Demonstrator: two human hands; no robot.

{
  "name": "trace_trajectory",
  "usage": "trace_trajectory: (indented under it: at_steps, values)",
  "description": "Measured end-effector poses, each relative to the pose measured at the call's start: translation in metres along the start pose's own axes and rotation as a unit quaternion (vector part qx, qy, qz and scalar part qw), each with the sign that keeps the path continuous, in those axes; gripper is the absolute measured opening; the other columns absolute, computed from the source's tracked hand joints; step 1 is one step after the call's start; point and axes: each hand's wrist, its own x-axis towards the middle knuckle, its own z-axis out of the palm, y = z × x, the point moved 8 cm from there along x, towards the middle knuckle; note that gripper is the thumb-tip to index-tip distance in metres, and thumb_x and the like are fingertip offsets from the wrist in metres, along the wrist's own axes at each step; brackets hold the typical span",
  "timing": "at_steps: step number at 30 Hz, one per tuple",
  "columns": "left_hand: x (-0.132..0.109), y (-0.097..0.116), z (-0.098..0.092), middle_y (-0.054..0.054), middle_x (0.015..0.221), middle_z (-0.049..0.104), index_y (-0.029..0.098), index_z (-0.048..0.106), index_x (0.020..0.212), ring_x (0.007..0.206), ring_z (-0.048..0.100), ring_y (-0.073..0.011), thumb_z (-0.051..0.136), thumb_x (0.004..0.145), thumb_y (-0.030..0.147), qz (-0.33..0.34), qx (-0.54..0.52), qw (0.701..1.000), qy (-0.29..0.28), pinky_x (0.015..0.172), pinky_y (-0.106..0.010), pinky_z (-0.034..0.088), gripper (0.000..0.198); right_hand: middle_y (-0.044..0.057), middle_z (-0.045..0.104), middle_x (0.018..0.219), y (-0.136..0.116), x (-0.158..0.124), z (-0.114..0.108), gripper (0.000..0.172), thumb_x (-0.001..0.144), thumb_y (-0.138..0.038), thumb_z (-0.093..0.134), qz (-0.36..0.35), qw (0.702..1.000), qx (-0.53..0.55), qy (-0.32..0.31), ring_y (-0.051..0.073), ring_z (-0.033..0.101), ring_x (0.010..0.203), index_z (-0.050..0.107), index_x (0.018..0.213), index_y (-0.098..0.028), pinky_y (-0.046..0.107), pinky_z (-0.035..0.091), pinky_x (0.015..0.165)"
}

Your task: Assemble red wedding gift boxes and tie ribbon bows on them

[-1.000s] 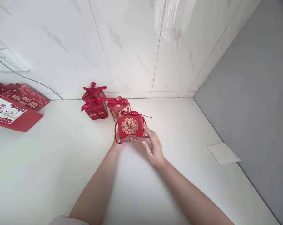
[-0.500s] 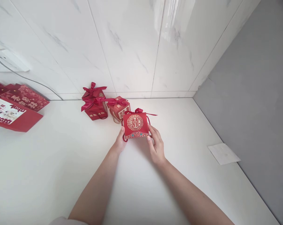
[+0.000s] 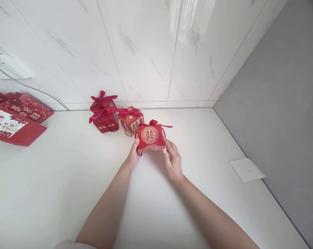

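Note:
A small red gift box (image 3: 150, 137) with a gold double-happiness emblem, a ribbon bow and a red cord handle stands on the white table (image 3: 55, 180). My left hand (image 3: 132, 155) grips its left side and my right hand (image 3: 172, 159) grips its right side, fingers closed against the box. Just behind and left of it stand three similar red ribboned boxes: one (image 3: 132, 119) right beside it, one (image 3: 104, 119) further left, and one (image 3: 102, 101) at the wall.
Flat red printed bags (image 3: 13, 119) lie at the far left edge. A white cable (image 3: 29, 86) runs along the marble wall. A white paper slip (image 3: 246, 169) lies at the right by the grey wall. The table's near half is bare.
Both hands carried the box up and to the right, toward the row of boxes, and set it beside the nearest one. In the last half second it barely moved.

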Motion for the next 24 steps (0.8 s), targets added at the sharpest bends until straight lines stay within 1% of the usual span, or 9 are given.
trace_trajectory:
  at_steps: [10,16,21,24]
  values:
    - [-0.0008,0.0001,0.001,-0.008,0.121,0.067,0.02,0.059,0.125,0.125,0.053,-0.0305,0.053,0.082,0.062,-0.007,0.008,1.0,0.002,0.1,-0.044,0.047,0.061,0.007,0.053,0.136,-0.0008,0.0007,0.0002,0.044,0.098,-0.037,0.041,0.003,1.0,0.003,0.0,0.024,0.048,0.125,0.044,0.142,-0.032,0.043,0.049,0.097]
    - [-0.0002,-0.0009,-0.0004,-0.008,0.12,0.067,0.021,0.059,0.126,0.124,0.054,-0.0305,0.052,0.083,0.061,-0.01,0.013,1.0,0.003,0.097,-0.043,0.049,0.059,0.007,0.053,0.136,0.0013,0.0009,-0.0001,0.043,0.098,-0.036,0.042,0.01,1.0,0.006,0.0,0.024,0.048,0.125,0.044,0.141,-0.032,0.043,0.048,0.097]
    - [0.0001,-0.0007,0.0005,-0.008,0.122,0.066,0.021,0.059,0.126,0.122,0.055,-0.0306,0.052,0.082,0.062,-0.008,0.009,1.0,-0.006,0.096,-0.042,0.05,0.061,0.007,0.053,0.135,-0.0004,0.0007,-0.0003,0.044,0.098,-0.036,0.042,0.011,1.0,0.013,-0.002,0.023,0.048,0.125,0.044,0.141,-0.031,0.04,0.051,0.093]
    - [0.0001,-0.001,0.0,-0.007,0.122,0.066,0.021,0.059,0.125,0.121,0.056,-0.0306,0.052,0.082,0.063,-0.01,0.012,1.0,-0.004,0.094,-0.041,0.05,0.06,0.007,0.053,0.135,-0.0006,0.0004,-0.0002,0.044,0.098,-0.035,0.042,0.011,1.0,0.01,-0.002,0.023,0.048,0.125,0.044,0.142,-0.032,0.04,0.051,0.093]
